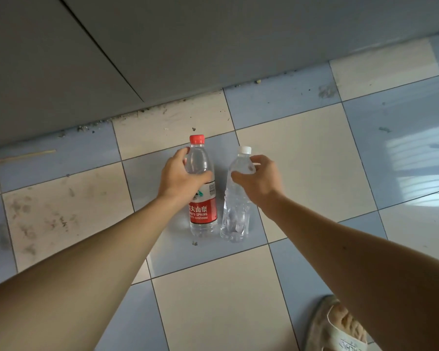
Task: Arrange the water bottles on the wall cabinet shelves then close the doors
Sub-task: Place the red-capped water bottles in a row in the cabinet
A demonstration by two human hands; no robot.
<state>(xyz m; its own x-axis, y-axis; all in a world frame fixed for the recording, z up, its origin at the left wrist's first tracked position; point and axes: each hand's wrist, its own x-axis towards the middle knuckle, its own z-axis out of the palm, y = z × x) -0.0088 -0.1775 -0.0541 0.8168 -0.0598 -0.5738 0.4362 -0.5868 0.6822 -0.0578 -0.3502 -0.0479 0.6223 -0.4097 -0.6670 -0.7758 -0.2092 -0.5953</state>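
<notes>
Left hand [181, 177] grips the stiff, full red-capped bottle [202, 196] at its shoulder. Right hand [257, 182] grips the label-free white-capped bottle [236, 214], probably thin-walled and crushable; best held lightly

A clear plastic water bottle with red cap and red label [203, 198] stands upright on the tiled floor; at its three o'clock, just beside it, stands a label-less crinkled clear bottle with white cap [236, 211].
</notes>
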